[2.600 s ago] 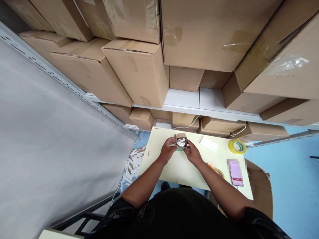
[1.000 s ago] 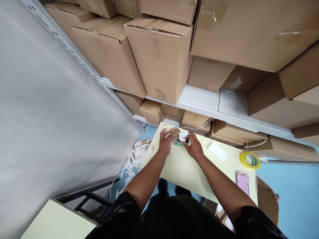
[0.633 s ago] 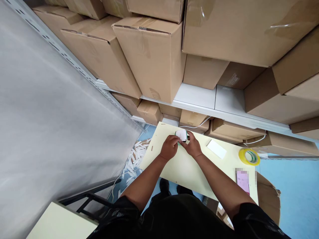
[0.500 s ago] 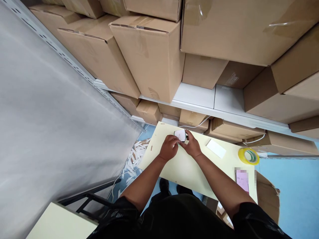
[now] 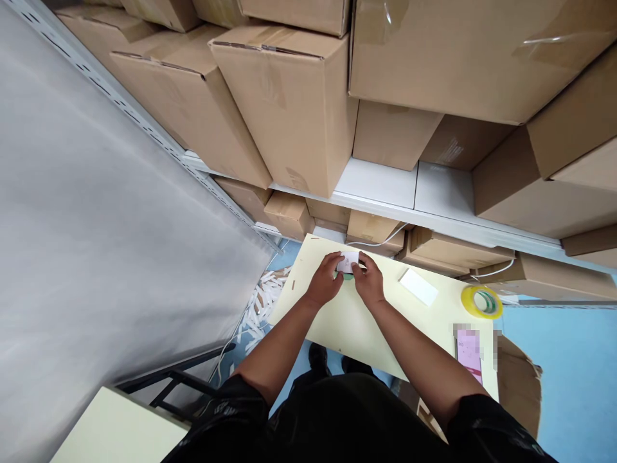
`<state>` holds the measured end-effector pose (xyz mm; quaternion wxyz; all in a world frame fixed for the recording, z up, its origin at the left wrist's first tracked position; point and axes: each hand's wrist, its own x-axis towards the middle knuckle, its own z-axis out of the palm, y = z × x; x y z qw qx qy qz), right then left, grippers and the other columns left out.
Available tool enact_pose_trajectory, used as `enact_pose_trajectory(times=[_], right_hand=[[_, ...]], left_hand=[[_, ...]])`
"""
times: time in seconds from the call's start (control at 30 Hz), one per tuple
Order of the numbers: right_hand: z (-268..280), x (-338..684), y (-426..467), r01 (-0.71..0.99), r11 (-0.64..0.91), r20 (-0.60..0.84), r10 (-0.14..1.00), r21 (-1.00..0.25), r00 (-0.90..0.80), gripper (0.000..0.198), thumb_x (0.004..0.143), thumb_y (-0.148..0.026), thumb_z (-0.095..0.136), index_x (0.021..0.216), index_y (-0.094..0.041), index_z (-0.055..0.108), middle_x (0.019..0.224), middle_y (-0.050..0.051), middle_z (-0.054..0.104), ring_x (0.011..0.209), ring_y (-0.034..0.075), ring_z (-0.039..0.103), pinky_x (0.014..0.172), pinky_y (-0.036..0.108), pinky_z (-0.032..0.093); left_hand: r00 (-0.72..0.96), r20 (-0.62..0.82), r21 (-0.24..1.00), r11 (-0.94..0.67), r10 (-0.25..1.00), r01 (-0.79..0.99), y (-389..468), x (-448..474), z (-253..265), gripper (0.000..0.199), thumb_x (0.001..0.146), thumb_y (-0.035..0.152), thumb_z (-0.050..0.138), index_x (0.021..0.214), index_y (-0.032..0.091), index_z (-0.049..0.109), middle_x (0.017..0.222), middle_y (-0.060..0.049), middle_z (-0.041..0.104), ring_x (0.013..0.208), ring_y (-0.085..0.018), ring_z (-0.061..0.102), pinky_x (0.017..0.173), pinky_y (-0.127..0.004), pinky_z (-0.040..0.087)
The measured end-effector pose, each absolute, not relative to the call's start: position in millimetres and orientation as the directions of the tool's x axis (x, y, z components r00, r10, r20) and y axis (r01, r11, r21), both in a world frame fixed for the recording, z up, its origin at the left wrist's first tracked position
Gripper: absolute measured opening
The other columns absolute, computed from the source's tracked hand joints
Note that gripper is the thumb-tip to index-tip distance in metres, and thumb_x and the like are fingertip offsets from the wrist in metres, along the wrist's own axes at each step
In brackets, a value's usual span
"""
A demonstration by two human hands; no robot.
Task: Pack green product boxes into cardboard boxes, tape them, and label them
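Observation:
Over the far half of the cream table, a small white printed card is gripped between my two hands, with a greenish edge showing beneath it. What the green part belongs to cannot be made out. My left hand is closed on the card's left side, fingers curled over its upper edge. On the right side my right hand pinches it, thumb lying on the card's face. A flat white box or pad rests on the table to the right of my right hand.
On the cream table lie a roll of yellow tape and a phone with a pink screen. Shelves full of cardboard boxes rise behind. White paper strips litter the floor left of the table.
My left hand has shifted up to the card's upper left side, and my right thumb has come onto its face. The card now looks flatter and wider, with more green showing below.

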<state>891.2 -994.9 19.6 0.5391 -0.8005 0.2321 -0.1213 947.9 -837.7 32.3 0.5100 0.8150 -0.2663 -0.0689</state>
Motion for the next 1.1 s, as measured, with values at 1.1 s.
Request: enact_pose_trajectory(times=[1.1], right_hand=[[36, 894, -980, -0.412, -0.102, -0.215, -0.727, -0.905, 0.652, 0.024, 0.081, -0.044, 0.066, 0.07, -0.024, 0.059, 0.112, 0.007, 0.074, 0.104, 0.025, 0.068, 0.093, 0.037, 0.048]], left_hand=[[0.846, 0.269, 0.824, -0.345, -0.46, -0.45, -842, 942, 17, 0.039, 0.087, 0.009, 0.062, 0.124, 0.021, 0.06, 0.142, -0.012, 0.056, 0.134, -0.027, 0.056, 0.117, -0.047, 0.047]])
